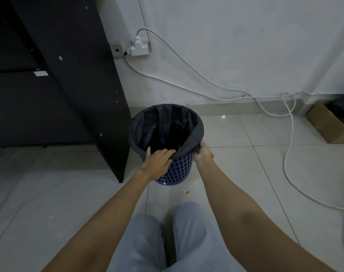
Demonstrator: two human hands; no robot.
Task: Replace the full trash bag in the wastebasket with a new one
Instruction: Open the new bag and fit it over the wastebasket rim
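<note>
A blue perforated wastebasket (179, 169) stands on the tiled floor beside a dark desk panel. A black trash bag (163, 126) lines it, its edge folded over the rim, with a little rubbish showing deep inside. My left hand (157, 160) lies on the near rim, fingers curled over the bag's folded edge. My right hand (203, 154) grips the bag's edge at the near right of the rim.
The dark desk side panel (84, 85) stands just left of the basket. White cables (288, 154) run from a wall socket (139, 48) across the floor on the right. A cardboard box (330, 124) sits at far right. My knees (167, 238) are below.
</note>
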